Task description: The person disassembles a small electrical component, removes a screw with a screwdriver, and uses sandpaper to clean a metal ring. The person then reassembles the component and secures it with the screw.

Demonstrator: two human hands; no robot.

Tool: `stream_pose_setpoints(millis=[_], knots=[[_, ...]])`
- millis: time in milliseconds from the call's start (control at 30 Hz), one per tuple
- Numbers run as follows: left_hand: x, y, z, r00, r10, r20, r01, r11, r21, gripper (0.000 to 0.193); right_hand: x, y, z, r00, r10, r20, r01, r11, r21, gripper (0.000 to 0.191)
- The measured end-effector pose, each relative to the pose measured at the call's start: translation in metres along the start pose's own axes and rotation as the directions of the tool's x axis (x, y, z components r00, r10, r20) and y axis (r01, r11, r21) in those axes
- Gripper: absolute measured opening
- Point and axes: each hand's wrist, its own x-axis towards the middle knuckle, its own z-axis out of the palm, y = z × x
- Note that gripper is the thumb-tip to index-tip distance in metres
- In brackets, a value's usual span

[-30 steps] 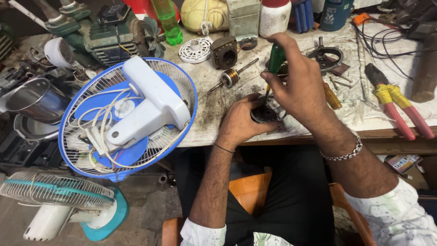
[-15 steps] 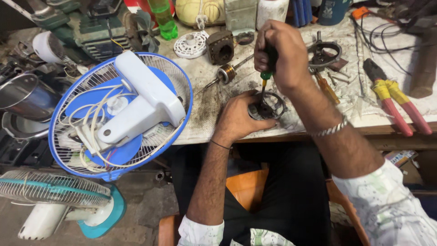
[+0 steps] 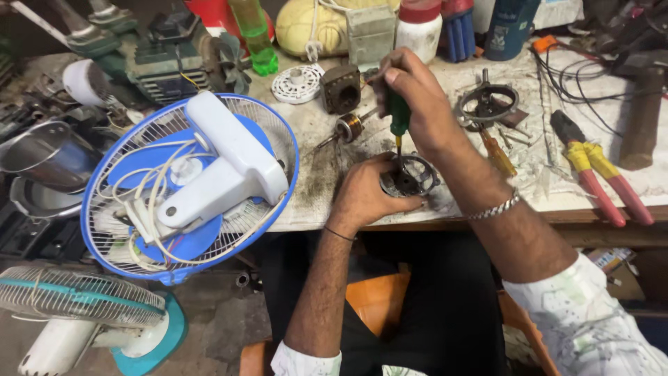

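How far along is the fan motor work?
Done: the blue fan lies face down with its motor out, and the rotor and another housing ring lie loose on the bench. In hand: the left hand steadies a round motor housing while the right hand drives a green screwdriver into it. Left: the loose parts are not yet back together.

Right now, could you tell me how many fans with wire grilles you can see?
2. The blue-rimmed fan lies face down at the bench's left end; the teal-rimmed fan is on the floor, bottom left. Clutter might hide others.
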Motion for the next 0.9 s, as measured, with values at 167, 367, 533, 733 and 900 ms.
stream_pose_setpoints(millis=[167, 367, 533, 733, 900], knots=[[-0.006, 0.010, 0.000, 0.991, 0.112, -0.079, -0.113, 0.994, -0.012, 0.076, -0.001, -0.010, 0.006, 0.972, 0.155, 0.177, -0.189, 0.963, 0.191, 0.031], [-0.005, 0.009, -0.003, 0.994, 0.091, -0.057, -0.091, 0.996, -0.006, 0.075, -0.017, -0.034, 0.021, 0.968, -0.228, -0.104, 0.124, 0.796, -0.593, 0.023], [-0.007, 0.007, -0.003, 0.991, 0.118, -0.067, -0.120, 0.993, -0.014, 0.075, -0.035, -0.055, 0.027, 0.986, -0.165, -0.001, 0.067, 0.409, -0.910, 0.040], [-0.012, 0.010, -0.004, 0.989, 0.120, -0.087, -0.121, 0.993, -0.006, 0.078, -0.046, -0.067, 0.034, 0.996, -0.088, -0.032, 0.019, 0.526, -0.850, 0.056], [-0.014, 0.017, -0.007, 0.988, 0.128, -0.082, -0.128, 0.992, 0.015, 0.083, -0.050, -0.072, 0.041, 0.998, -0.070, -0.004, 0.023, 0.382, -0.924, 0.073]])
